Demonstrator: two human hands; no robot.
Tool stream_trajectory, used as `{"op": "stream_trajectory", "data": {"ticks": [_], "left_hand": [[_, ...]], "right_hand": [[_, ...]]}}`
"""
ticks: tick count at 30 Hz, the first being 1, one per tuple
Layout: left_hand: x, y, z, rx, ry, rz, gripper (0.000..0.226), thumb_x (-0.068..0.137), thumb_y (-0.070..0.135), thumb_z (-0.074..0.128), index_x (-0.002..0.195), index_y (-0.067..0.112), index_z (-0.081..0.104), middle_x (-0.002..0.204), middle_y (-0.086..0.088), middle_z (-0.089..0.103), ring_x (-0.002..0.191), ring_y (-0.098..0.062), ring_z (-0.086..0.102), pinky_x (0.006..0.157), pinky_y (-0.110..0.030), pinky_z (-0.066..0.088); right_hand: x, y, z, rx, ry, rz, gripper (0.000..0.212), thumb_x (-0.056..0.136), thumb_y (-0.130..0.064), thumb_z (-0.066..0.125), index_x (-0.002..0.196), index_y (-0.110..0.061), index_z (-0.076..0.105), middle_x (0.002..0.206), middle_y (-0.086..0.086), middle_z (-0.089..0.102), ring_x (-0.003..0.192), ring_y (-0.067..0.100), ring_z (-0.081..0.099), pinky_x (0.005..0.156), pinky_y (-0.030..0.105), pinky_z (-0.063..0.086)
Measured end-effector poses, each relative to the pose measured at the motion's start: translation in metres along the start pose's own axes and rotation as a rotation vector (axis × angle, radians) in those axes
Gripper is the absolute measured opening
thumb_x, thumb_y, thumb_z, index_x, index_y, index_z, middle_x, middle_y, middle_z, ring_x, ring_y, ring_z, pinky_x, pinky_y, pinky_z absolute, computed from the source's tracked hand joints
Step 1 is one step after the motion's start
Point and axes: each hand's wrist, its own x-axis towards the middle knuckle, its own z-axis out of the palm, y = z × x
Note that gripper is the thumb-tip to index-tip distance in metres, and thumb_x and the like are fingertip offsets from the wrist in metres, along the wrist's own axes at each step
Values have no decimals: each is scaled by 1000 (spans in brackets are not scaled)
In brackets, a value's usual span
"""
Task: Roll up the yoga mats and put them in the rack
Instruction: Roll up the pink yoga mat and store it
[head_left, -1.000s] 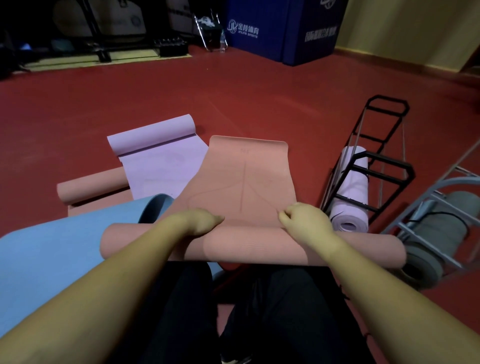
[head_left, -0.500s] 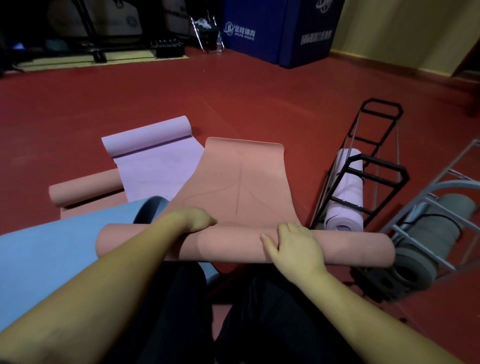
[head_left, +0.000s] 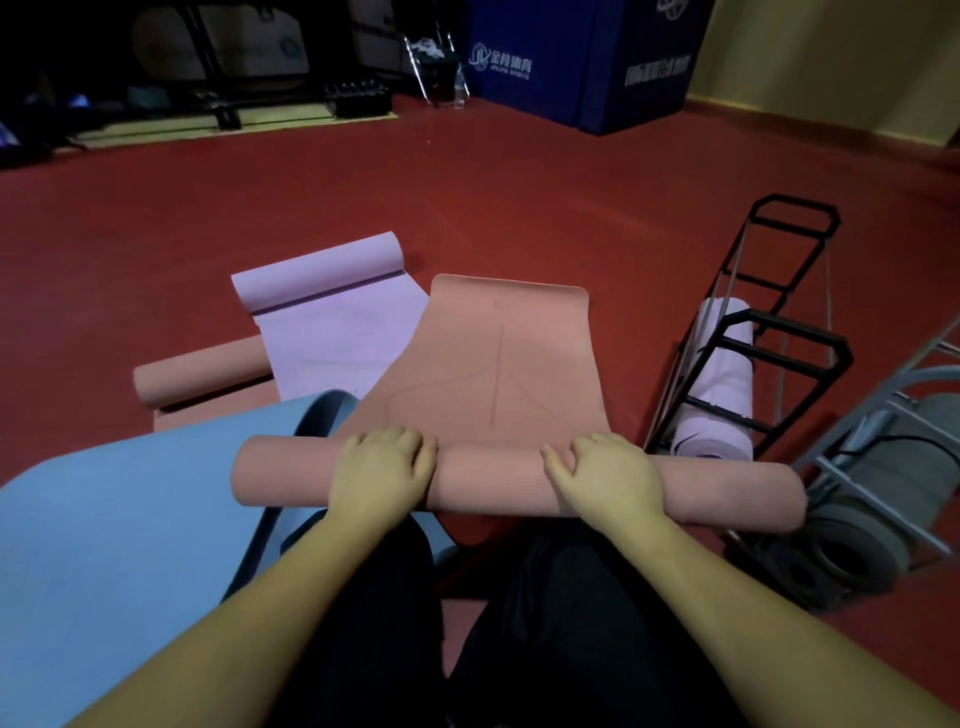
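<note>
A salmon-pink yoga mat (head_left: 498, 364) lies on the red floor in front of me, its near end wound into a thick roll (head_left: 727, 493) across my knees. My left hand (head_left: 382, 470) lies palm-down over the roll left of centre, fingers curved over its top. My right hand (head_left: 605, 475) presses on the roll right of centre with fingers spread. A black wire rack (head_left: 779, 332) stands to the right with a rolled lilac mat (head_left: 719, 379) inside.
A half-unrolled lilac mat (head_left: 332, 317), a second pink roll (head_left: 202, 374) and a blue mat (head_left: 119, 545) lie to the left. A grey metal stand (head_left: 883, 457) with dark grey rolls sits at far right. Blue padded blocks (head_left: 587, 62) stand at the back.
The roll has grown thicker and travelled forward along the mat. Both hands went from gripping the roll's far edge to lying on top of it, the right first.
</note>
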Motion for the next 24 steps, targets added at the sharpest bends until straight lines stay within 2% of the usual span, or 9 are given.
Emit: {"op": "stream_trajectory", "data": {"ticks": [3, 5, 9, 16, 19, 21, 23, 24], "left_hand": [[-13, -12, 7, 79, 38, 62, 44, 96, 43, 33, 87, 21, 69, 86, 0, 67, 81, -27, 61, 79, -41, 45], [-10, -14, 5, 80, 18, 18, 47, 96, 46, 31, 90, 21, 70, 84, -4, 62, 79, -29, 57, 76, -41, 45], [3, -15, -3, 78, -22, 2, 62, 95, 52, 18, 84, 20, 71, 83, -2, 60, 83, -27, 58, 74, -40, 41], [6, -9, -29, 47, -54, 27, 74, 91, 56, 10, 78, 18, 71, 85, -2, 62, 87, -28, 60, 76, -39, 42], [7, -5, -41, 27, -127, -24, 67, 98, 55, 16, 80, 18, 70, 92, -3, 64, 86, -28, 60, 78, -37, 46], [7, -2, -45, -6, -220, -68, 60, 101, 53, 23, 73, 19, 64, 83, -3, 61, 82, -27, 59, 73, -35, 46], [9, 0, -45, -13, -302, -89, 60, 101, 55, 23, 69, 18, 59, 80, -2, 61, 81, -25, 59, 71, -34, 44], [11, 0, -44, -5, -335, -89, 60, 101, 55, 23, 72, 17, 58, 85, -3, 63, 86, -26, 60, 73, -34, 44]], "right_hand": [[8, -2, -5, -18, -49, -12, 58, 94, -61, 34, 93, -16, 70, 98, 3, 68, 101, 25, 60, 75, 33, 44], [11, -3, -8, -17, -92, -23, 57, 95, -61, 34, 94, -16, 69, 101, 4, 68, 101, 26, 60, 74, 33, 43], [18, -3, -16, 3, -193, -23, 60, 94, -63, 29, 89, -17, 68, 98, 6, 69, 95, 28, 62, 67, 32, 37], [25, 1, -44, -31, -313, -56, 65, 95, -63, 24, 86, -16, 69, 91, 8, 66, 89, 29, 61, 66, 32, 38], [26, 5, -59, -12, -440, -45, 61, 94, -63, 24, 76, -16, 59, 83, 9, 58, 80, 29, 54, 67, 32, 39], [26, 8, -61, 8, -551, -37, 61, 95, -62, 25, 79, -14, 58, 91, 14, 61, 83, 29, 52, 71, 33, 39], [27, 9, -57, 27, -648, -49, 65, 98, -59, 24, 99, -10, 67, 114, 19, 64, 94, 30, 54, 77, 32, 36], [27, 9, -55, 37, -681, -47, 67, 99, -57, 24, 112, -8, 67, 125, 20, 61, 104, 31, 55, 80, 31, 36]]}}
